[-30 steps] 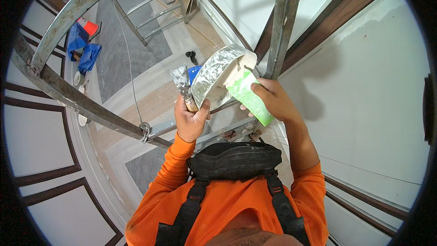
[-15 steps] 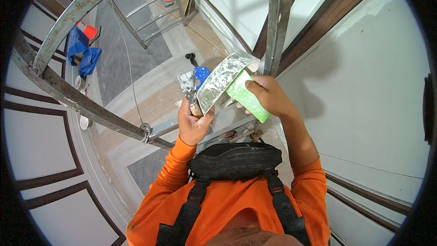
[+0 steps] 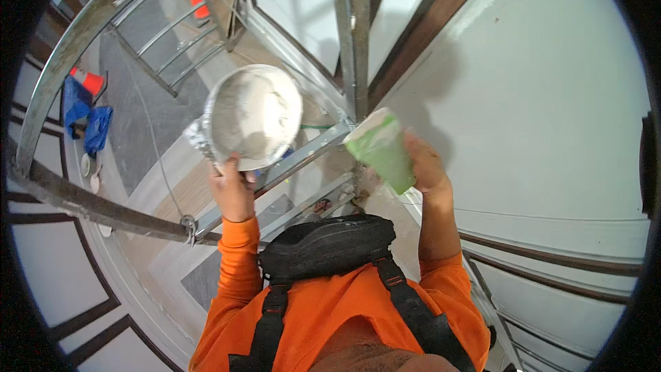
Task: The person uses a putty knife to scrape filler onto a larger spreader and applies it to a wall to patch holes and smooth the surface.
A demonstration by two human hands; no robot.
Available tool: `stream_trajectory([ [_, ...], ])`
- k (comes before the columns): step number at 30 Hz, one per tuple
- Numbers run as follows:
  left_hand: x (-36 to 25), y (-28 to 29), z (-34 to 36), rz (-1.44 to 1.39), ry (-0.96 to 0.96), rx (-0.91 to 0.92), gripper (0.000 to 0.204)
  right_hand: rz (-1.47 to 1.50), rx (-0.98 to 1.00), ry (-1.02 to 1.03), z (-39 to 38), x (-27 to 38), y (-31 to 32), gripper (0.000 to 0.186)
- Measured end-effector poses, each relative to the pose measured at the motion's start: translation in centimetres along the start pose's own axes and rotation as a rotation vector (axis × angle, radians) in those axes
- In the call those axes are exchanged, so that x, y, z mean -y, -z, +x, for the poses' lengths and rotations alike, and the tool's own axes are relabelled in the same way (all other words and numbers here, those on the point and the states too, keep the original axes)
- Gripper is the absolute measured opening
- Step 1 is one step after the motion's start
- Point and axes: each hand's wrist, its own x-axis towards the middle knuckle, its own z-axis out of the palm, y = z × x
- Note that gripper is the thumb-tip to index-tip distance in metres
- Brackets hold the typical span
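My left hand [image 3: 235, 191] grips the rim of a round white bowl [image 3: 292, 107], its inside facing up and smeared with pale filler. The same hand also keeps hold of a putty knife [image 3: 198, 136], whose paste-covered blade sticks out at the bowl's left; its handle is mostly hidden. To the right, apart from the bowl, my right hand [image 3: 429, 169] is closed on a flat green spreader [image 3: 394, 162]. Whitish paste coats the spreader's upper edge. The right hand and spreader are slightly blurred.
A metal scaffold rail [image 3: 103, 203] curves round the left, and an upright post [image 3: 352, 41] stands ahead. On the right is a pale wall panel [image 3: 544, 110]. Below lie orange cones [image 3: 88, 81], a blue sheet [image 3: 98, 129] and a metal frame [image 3: 165, 45]. A black bag [image 3: 327, 244] sits at my chest.
The bowl has moved left and turned from side-on to show its inside. The green spreader has come away from the bowl, now with paste on its edge. The whole view has shifted.
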Motion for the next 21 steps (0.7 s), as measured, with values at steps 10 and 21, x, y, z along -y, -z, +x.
stream_trajectory([
  [10, 1.2, 0.5, 2.8, -0.224, 0.097, 0.014, 0.023, -1.552, -0.697, 0.754, 5.0, 5.5, 9.7, 0.041],
  [21, 1.1, 1.2, 2.8, -0.165, 0.149, 0.080, 0.035, -2.147, -0.793, 0.801, 11.2, 5.7, 16.0, 0.044],
])
